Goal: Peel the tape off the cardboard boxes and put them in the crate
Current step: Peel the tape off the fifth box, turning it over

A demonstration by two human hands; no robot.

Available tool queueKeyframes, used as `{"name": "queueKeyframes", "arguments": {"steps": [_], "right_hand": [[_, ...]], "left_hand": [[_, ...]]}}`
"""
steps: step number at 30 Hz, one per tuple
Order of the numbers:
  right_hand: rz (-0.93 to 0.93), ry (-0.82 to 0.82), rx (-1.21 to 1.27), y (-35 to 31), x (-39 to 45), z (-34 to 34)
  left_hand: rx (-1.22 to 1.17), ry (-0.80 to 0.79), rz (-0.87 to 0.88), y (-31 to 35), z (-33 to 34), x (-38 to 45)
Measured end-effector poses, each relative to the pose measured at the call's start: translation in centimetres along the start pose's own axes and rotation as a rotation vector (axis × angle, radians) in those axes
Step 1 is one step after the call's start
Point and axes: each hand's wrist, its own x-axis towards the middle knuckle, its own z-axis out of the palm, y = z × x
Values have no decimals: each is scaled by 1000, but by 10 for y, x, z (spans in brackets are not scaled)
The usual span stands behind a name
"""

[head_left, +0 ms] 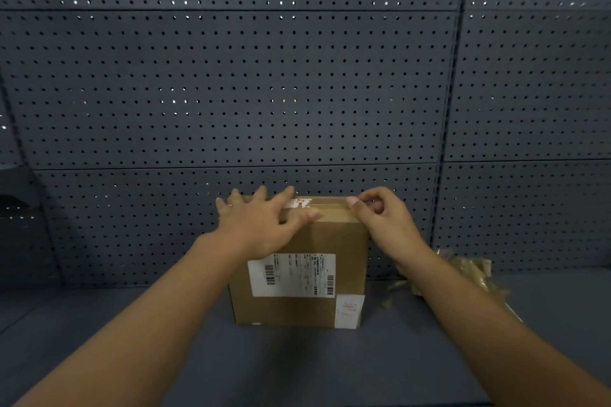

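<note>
A brown cardboard box (299, 274) stands upright on the dark table, close to the pegboard wall. A white shipping label (292, 274) covers its front face, and a smaller white sticker sits at the lower right corner. My left hand (261, 225) lies flat on the box's top left, fingers spread and pressing down. At the top right corner my right hand (380, 218) has its fingers curled, pinching at the tape (327, 205) along the top edge. No crate is in view.
A heap of crumpled, peeled brown tape (463, 271) lies on the table (297, 367) to the right of the box, partly behind my right forearm. A dark perforated pegboard wall (264, 92) rises straight behind the box.
</note>
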Motion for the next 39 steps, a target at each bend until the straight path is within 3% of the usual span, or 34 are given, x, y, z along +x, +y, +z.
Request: {"name": "queueKeyframes", "arguments": {"steps": [4, 9, 22, 28, 33, 39], "right_hand": [[12, -15, 140, 7, -4, 3], [12, -10, 168, 8, -7, 10], [73, 8, 496, 21, -17, 4], [46, 9, 319, 29, -25, -2], [-45, -29, 284, 20, -28, -9], [-65, 40, 312, 18, -33, 1]], "left_hand": [[18, -104, 118, -11, 1, 6], [63, 60, 239, 1, 3, 2], [40, 199, 280, -11, 12, -9], [-213, 275, 290, -23, 18, -15], [-349, 228, 318, -34, 17, -11], [-335, 144, 327, -37, 7, -10]]}}
